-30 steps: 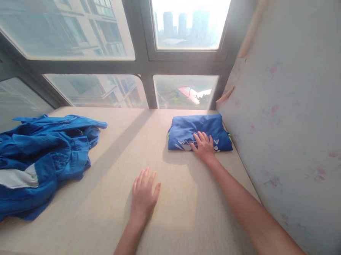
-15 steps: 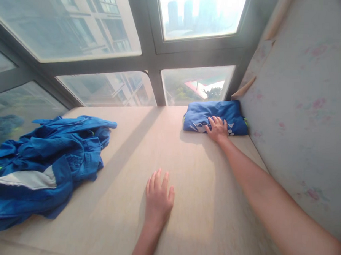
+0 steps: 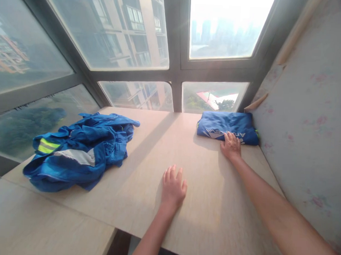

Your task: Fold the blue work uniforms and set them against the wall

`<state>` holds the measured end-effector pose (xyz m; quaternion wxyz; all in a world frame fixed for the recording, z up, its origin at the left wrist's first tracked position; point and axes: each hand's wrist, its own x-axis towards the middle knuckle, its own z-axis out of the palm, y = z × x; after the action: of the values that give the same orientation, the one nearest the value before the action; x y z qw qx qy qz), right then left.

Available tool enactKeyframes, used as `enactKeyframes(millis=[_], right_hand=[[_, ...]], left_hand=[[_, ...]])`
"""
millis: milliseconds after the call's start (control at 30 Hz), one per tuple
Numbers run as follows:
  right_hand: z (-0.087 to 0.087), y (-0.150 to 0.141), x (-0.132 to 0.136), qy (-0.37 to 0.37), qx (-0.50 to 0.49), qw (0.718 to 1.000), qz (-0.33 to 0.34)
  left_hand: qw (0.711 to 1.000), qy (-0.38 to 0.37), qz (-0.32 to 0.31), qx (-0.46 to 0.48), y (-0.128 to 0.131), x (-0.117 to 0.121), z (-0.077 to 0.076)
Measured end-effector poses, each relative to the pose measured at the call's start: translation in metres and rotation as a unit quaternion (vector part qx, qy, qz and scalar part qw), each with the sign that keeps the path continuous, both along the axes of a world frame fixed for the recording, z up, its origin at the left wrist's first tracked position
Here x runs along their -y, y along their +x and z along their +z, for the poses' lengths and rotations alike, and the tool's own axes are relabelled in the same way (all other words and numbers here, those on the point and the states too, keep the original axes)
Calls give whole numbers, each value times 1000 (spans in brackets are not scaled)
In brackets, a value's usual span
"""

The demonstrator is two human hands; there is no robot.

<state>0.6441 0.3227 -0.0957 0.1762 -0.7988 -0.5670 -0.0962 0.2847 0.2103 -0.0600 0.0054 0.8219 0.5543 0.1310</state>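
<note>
A blue garment [image 3: 225,122], folded into a flat bundle with white lettering on its front, lies at the far right against the wall. The fingertips of my right hand [image 3: 231,146] reach its near edge; the fingers are stretched out and grip nothing. My left hand [image 3: 174,186] rests palm down on the pale wooden surface [image 3: 145,179], fingers apart and holding nothing. To the left sits a crumpled blue work jacket [image 3: 83,149] with a grey-white patch and a yellow-green reflective strip.
Grey-framed windows [image 3: 176,59] rise behind the surface and along the left. A flower-patterned wall [image 3: 310,123], its paper peeling at the edge, bounds the right side. The surface's front edge has a dark gap [image 3: 118,242] below it.
My view has shifted left and back, showing the whole jacket and the front edge. My right hand has drawn back from the top of the folded garment to its near edge.
</note>
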Motion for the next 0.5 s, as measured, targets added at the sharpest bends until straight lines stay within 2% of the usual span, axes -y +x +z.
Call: enactKeyframes(millis=[167,300,500], right_hand=[[0,-18,35,-40,-6,998,-39],[2,-31,64,-96,-18,995,-36],[5,-50,106,-120,-12,992,-29]], left_hand=[[1000,-8,4,2,1,0,-3],[1000,-11,5,-2,1,1,-4],[1000,-1,8,-5,1,2,-1]])
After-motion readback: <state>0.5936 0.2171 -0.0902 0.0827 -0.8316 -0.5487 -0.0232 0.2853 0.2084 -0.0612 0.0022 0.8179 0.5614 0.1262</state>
